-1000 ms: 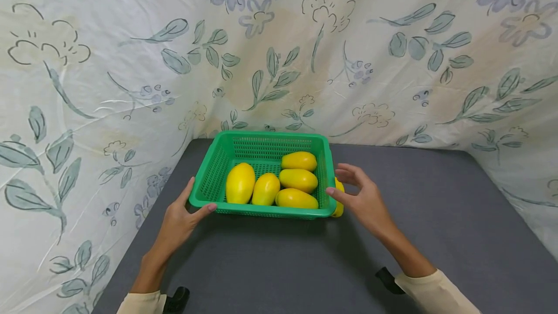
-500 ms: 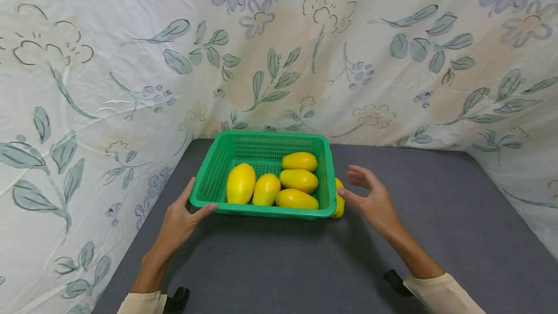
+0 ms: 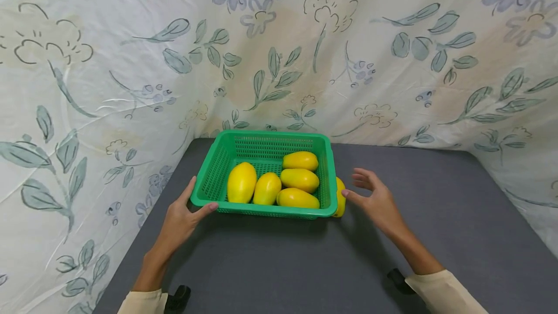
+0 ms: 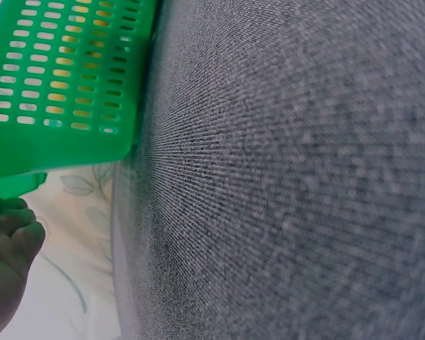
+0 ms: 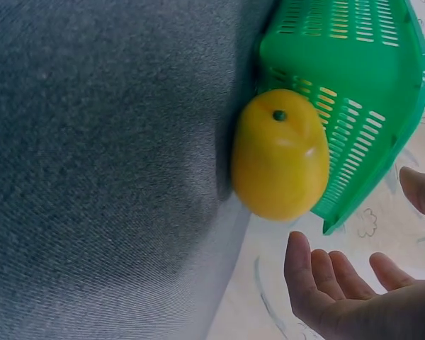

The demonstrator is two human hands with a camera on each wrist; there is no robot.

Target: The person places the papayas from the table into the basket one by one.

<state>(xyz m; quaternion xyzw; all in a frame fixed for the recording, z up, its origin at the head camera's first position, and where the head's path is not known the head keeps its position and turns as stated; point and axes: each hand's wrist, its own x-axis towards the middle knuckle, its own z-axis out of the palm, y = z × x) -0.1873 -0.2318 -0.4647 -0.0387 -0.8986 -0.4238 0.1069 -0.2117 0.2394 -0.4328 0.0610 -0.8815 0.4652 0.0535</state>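
Note:
A green plastic basket (image 3: 261, 211) stands on the dark grey table, with several smooth yellow mango-shaped fruits (image 3: 241, 182) lying inside it. My left hand (image 3: 178, 222) holds the basket's near left corner, thumb over the front rim and fingers along the left side. In the left wrist view its fingertips (image 4: 30, 237) show below the corner. Another yellow fruit (image 5: 280, 163), with a small green stem end, lies outside against the basket's right wall. My right hand (image 3: 378, 203) hovers just right of that fruit, fingers apart and holding nothing.
The grey tabletop (image 3: 279, 265) extends in front of the basket and to its right. A floral cloth (image 3: 279, 52) hangs close behind the basket and along the left side. Black wrist straps (image 3: 178, 299) show at both sleeves.
My right hand has drawn back to the right, away from the basket's right rim. The left hand keeps its place at the corner; basket and fruits stay put.

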